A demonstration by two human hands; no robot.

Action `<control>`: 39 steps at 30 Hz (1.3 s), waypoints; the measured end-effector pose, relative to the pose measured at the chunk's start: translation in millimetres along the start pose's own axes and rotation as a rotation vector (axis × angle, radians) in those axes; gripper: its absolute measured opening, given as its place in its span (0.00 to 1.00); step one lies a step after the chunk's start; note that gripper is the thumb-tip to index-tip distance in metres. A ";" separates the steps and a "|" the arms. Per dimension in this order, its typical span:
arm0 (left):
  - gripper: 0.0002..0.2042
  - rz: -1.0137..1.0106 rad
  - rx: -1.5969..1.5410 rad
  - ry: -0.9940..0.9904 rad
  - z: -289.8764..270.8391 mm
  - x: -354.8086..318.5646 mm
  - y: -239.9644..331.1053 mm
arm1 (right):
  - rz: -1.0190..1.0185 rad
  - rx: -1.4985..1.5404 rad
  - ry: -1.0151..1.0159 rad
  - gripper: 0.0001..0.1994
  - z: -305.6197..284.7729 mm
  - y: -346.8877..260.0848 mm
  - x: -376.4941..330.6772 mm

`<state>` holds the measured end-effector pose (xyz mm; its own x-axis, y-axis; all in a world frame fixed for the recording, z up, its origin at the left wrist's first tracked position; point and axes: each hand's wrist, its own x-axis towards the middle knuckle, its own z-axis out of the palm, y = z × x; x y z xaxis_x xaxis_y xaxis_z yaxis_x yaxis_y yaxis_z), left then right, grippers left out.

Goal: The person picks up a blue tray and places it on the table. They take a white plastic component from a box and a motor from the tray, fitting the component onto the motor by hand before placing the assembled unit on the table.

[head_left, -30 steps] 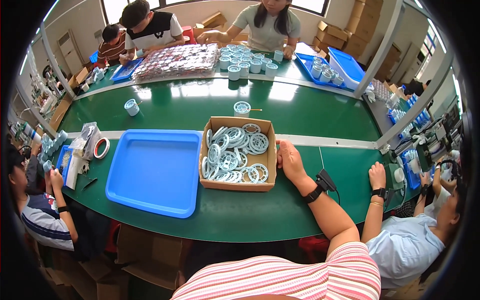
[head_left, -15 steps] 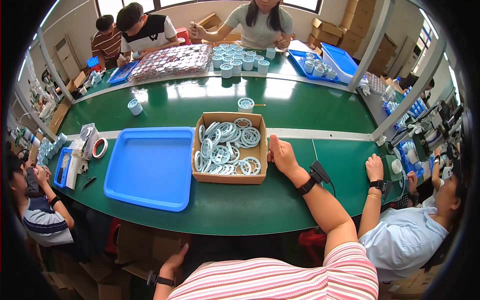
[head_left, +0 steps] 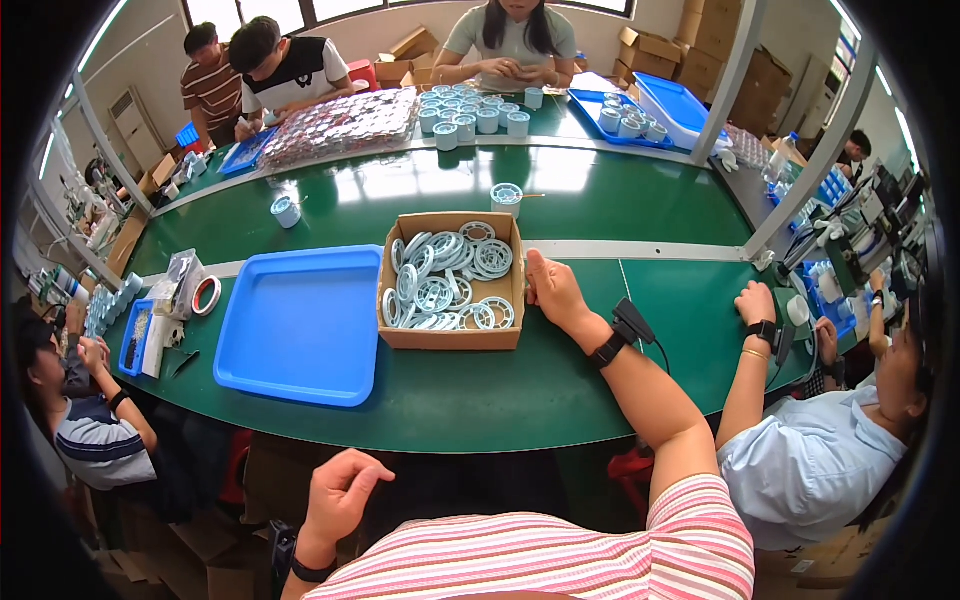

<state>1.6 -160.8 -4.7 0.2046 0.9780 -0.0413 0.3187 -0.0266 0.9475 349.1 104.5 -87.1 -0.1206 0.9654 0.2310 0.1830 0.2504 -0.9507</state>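
Note:
My left hand is raised in front of the table's near edge. Its fingers curl loosely, the index finger bent forward, and nothing shows in them. Against the right side of an open cardboard box rests my right hand, thumb up, fingers curled; the fingertips are partly hidden. The box holds many pale blue spoked plastic rings, piled unevenly. Directly left of it lies a blue tray with nothing in it. A pale blue spool-like part stands behind the box, a thin yellowish stick beside it.
Another pale blue part stands at the far left. Near the left edge are a small blue tray, a tape roll and tweezers. Across the table, people work by grouped cups. A co-worker's arm rests at right.
My left hand has come up from low beside my body to near the table edge, its fingers curling. My right hand stays by the box. The person opposite has brought both hands together.

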 end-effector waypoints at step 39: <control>0.03 0.794 0.696 0.543 -92.1 163.4 67.6 | -0.149 -0.713 0.484 0.17 -76.0 -33.7 78.7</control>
<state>-28.7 16.3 81.8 0.2065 0.5922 0.7789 0.7485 -0.6083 0.2641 407.5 177.5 -21.2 0.2066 0.8033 0.5587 0.7843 0.2054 -0.5854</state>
